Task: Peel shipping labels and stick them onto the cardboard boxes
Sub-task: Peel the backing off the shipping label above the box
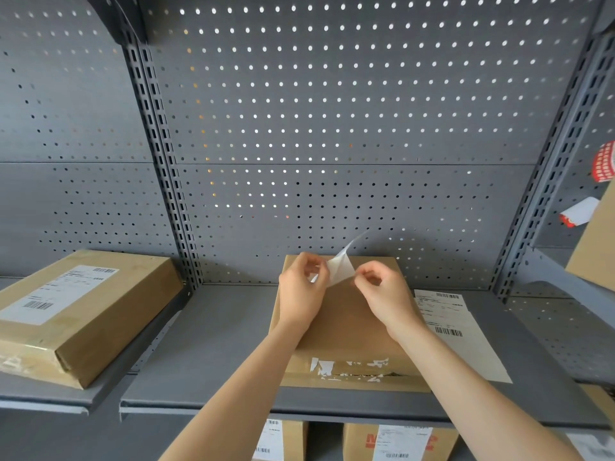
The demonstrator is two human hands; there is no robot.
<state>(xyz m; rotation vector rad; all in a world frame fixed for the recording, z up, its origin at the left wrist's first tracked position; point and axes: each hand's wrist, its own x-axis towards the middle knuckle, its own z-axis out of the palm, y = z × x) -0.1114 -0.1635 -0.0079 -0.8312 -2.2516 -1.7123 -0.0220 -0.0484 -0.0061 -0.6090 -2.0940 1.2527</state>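
Note:
A flat brown cardboard box [349,331] lies on the grey shelf [213,354] in front of me, with torn label scraps on its near end. Above its far end I hold a white shipping label [341,269]. My left hand [301,291] pinches its left edge and my right hand [382,294] pinches its right edge, and one layer curls up and away between them. A stack of printed label sheets [456,324] lies on the shelf just right of the box.
A labelled cardboard box [76,311] rests on the left shelf. More labelled boxes [399,440] stand on the shelf below. A perforated grey back panel [332,128] rises behind. At the right edge hang a red tape roll [604,164] and another box corner [595,254].

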